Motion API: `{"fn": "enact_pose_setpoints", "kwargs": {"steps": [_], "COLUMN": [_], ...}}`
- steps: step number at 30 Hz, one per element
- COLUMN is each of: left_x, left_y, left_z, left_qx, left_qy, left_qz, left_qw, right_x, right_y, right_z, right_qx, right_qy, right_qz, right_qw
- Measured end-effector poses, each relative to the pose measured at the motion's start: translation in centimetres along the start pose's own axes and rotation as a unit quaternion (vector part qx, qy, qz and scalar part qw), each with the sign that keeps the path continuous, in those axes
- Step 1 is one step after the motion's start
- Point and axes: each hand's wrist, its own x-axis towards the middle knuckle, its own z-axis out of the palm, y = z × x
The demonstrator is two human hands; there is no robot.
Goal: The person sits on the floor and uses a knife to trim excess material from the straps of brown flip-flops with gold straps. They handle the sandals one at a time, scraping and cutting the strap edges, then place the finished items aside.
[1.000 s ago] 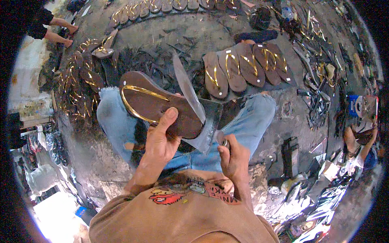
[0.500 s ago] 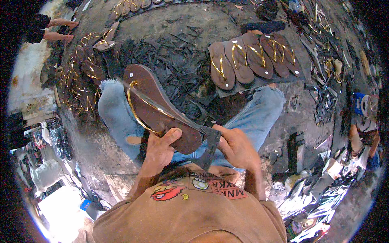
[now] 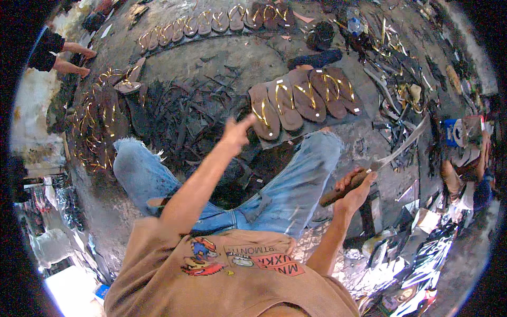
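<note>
My left hand (image 3: 238, 133), a little blurred, reaches out past my knees with its fingers apart. Its fingertips are beside the leftmost brown flip-flop (image 3: 263, 114) of a short row, where several pairs with gold straps lie on a dark sheet (image 3: 338, 122). I cannot make out whether the fingers touch the sole. Out to the right, my right hand (image 3: 356, 186) is closed around the dark handle of a knife (image 3: 405, 142), whose long, curved blade points up and away. Dark, unclear material lies in shadow between my legs.
Black offcuts (image 3: 182, 116) lie heaped on the floor ahead. A longer row of gold-strapped flip-flops (image 3: 204, 24) stretches along the far side. More sandals (image 3: 97, 121) are piled at left, near another person's bare feet (image 3: 74, 59). Scraps and strips (image 3: 393, 95) litter the right.
The brown flip-flop has left my left hand, which has moved forward to the row. My right hand has let go of the black strip, moved right and now holds the knife.
</note>
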Motion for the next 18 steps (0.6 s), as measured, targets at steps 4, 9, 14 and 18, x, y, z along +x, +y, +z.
{"fn": "enact_pose_setpoints", "kwargs": {"steps": [4,9,14,18], "left_x": [5.9,-0.3,-1.7,-1.8], "left_y": [-5.3,-1.6,0.5,2.0], "left_z": [3.1,6.4,5.7,5.4], "left_qx": [-0.086,-0.045,0.007,0.110], "left_qy": [-0.027,0.021,0.054,0.106], "left_qz": [0.037,0.148,0.274,0.273], "left_qw": [0.995,0.988,0.960,0.950], "right_x": [-2.1,0.8,10.5,13.8], "right_y": [2.9,3.8,6.9,9.7], "right_z": [1.5,5.0,15.2,17.2], "right_qx": [-0.040,-0.426,-0.602,-0.687], "right_qy": [-0.053,-0.170,-0.300,-0.326], "right_qz": [0.064,-0.121,-0.283,-0.209], "right_qw": [0.996,0.880,0.684,0.615]}}
